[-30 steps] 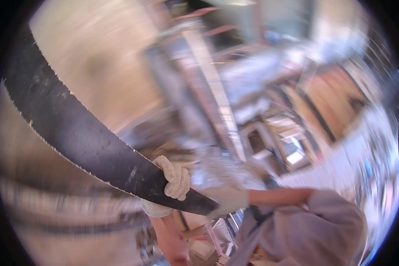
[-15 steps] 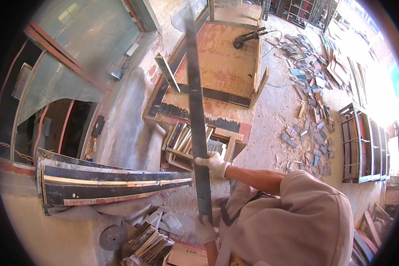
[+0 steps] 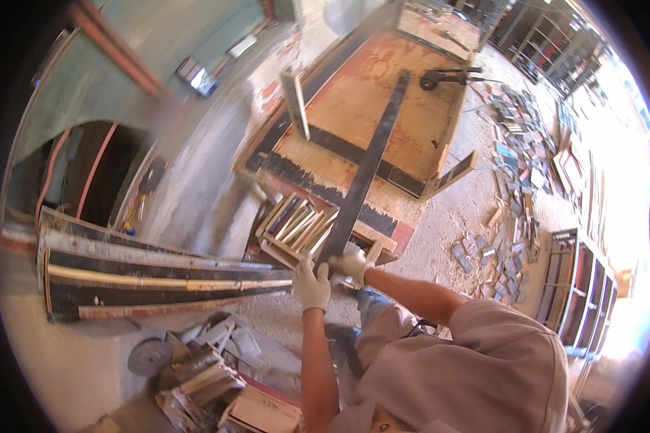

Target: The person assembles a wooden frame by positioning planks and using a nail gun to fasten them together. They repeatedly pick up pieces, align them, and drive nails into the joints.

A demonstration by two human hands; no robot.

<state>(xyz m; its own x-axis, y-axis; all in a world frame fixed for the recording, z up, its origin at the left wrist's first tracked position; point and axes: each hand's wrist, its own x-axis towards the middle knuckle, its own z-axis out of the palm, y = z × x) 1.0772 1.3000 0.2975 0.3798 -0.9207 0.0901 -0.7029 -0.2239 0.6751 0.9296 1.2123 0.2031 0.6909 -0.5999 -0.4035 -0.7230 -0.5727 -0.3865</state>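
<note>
A long dark plank slants away from me over the plywood-topped bench, its far end near a black power tool. My left hand, in a white glove, is closed around the plank's near end, the thumb along its edge. On the right edge, slightly farther up, my gloved right hand also grips the plank; its fingers are somewhat blurred. Below the plank, at the bench's near end, a wooden box holds several upright wood strips.
Long dark boards lie stacked at the left. Two short wooden posts rise from the bench. Scraps litter the floor at right, before a metal rack. Lower left are a cardboard box and a grey disc.
The plank has swung from nearly upright in view to a slant over the bench, its far end moving right and farther in. My left hand has come up beside my right hand.
</note>
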